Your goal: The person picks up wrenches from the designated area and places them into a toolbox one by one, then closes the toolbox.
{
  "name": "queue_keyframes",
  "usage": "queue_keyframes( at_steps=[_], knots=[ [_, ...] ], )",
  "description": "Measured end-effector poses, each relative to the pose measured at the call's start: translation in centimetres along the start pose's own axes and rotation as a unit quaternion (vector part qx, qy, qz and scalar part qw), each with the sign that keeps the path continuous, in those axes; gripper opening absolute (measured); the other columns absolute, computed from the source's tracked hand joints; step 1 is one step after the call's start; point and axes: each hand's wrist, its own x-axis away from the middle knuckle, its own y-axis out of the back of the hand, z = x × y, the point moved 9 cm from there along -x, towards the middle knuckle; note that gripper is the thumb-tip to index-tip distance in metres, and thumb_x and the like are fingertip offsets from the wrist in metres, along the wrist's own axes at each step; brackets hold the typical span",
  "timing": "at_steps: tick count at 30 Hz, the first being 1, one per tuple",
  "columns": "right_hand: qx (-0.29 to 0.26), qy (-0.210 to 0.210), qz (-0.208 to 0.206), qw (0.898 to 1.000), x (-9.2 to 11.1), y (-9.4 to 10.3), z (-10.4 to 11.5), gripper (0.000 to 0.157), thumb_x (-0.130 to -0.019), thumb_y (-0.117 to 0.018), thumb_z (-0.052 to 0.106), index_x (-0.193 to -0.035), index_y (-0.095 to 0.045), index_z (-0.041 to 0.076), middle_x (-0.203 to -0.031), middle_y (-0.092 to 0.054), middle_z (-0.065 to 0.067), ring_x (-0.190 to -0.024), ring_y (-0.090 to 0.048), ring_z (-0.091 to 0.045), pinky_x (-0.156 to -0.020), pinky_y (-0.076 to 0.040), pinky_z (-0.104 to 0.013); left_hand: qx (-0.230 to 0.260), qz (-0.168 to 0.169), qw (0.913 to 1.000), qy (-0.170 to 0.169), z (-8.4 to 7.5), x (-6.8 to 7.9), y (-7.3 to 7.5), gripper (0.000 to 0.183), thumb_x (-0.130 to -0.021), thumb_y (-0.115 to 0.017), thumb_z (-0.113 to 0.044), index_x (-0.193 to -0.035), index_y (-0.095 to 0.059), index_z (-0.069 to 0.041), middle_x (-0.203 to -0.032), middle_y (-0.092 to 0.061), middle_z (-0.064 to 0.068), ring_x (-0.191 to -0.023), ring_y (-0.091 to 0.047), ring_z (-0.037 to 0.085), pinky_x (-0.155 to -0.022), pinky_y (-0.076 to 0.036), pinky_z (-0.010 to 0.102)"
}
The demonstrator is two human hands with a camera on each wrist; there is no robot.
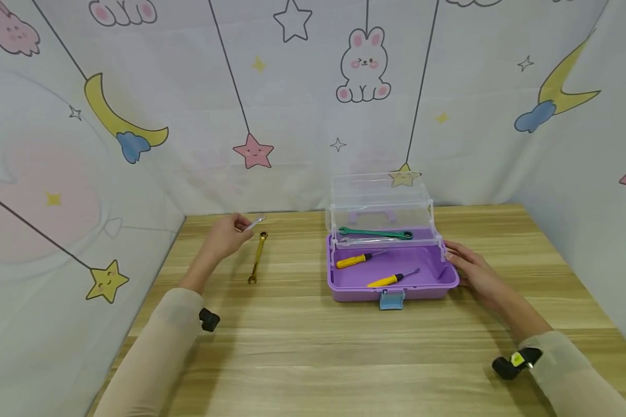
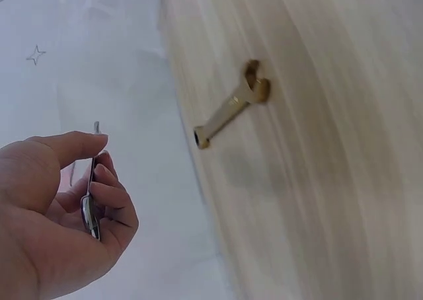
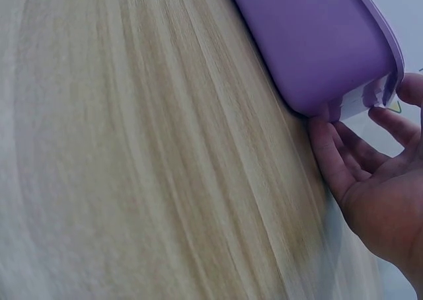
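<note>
My left hand is raised over the far left of the table, pinching a silver wrench between thumb and fingers. In the left wrist view the same wrench shows edge-on against the fingers. A gold ratchet wrench lies on the table just right of that hand. On the right, my right hand touches the right end of a purple toolbox. In the right wrist view its fingers rest against the box's end wall, not wrapped round it.
Clear lid and tray parts stand raised at the box's back. A green wrench and a silver one lie in the tray. Two yellow screwdrivers lie in the box bottom. A printed cloth surrounds the wooden table.
</note>
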Motion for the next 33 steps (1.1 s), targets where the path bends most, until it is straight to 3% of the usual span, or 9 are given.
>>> queue_keyframes(
  at_steps=[7, 14, 24, 33],
  knots=[
    [0.001, 0.002, 0.005, 1.0, 0.1, -0.2, 0.1, 0.062, -0.106, -0.044, 0.04, -0.158, -0.024, 0.013, -0.155, -0.025, -0.025, -0.115, -0.055, -0.001, -0.088, -0.053, -0.029, 0.025, 0.016, 0.9989, -0.036, -3.9, 0.1, -0.7, 0.023, -0.098, -0.061, -0.019, -0.114, -0.059, -0.003, -0.105, -0.064, 0.012, -0.094, -0.062, 0.027, -0.073, -0.051, 0.036],
    [0.006, -0.003, 0.007, 1.0, 0.2, -0.3, 0.2, 0.063, -0.106, -0.045, 0.04, -0.158, -0.022, 0.013, -0.156, -0.024, -0.026, -0.116, -0.053, -0.003, -0.088, -0.053, -0.028, 0.003, 0.025, 0.9961, -0.084, -8.5, 0.2, -1.7, 0.019, -0.097, -0.063, -0.02, -0.111, -0.062, -0.007, -0.099, -0.064, 0.007, -0.085, -0.062, 0.022, -0.066, -0.051, 0.033],
    [0.013, -0.001, -0.018, 1.0, -0.2, 0.2, 1.1, 0.06, -0.106, -0.046, 0.035, -0.155, -0.027, 0.006, -0.152, -0.032, -0.025, -0.112, -0.057, -0.006, -0.086, -0.055, -0.031, 0.033, 0.037, 0.9845, -0.168, -14.3, -0.8, -3.5, 0.015, -0.096, -0.066, -0.016, -0.107, -0.063, -0.008, -0.098, -0.062, 0.005, -0.082, -0.057, 0.021, -0.069, -0.049, 0.033],
    [-0.048, -0.02, -0.037, 0.998, -1.2, 0.9, 0.9, 0.054, -0.103, -0.054, 0.035, -0.147, -0.039, 0.007, -0.129, -0.056, 0.002, -0.114, -0.057, -0.009, -0.085, -0.054, -0.026, 0.029, 0.069, 0.9724, -0.221, -18.1, -1.4, -6.8, 0.012, -0.096, -0.066, -0.017, -0.104, -0.064, -0.01, -0.096, -0.062, 0.003, -0.081, -0.057, 0.018, -0.069, -0.05, 0.029]
  ],
)
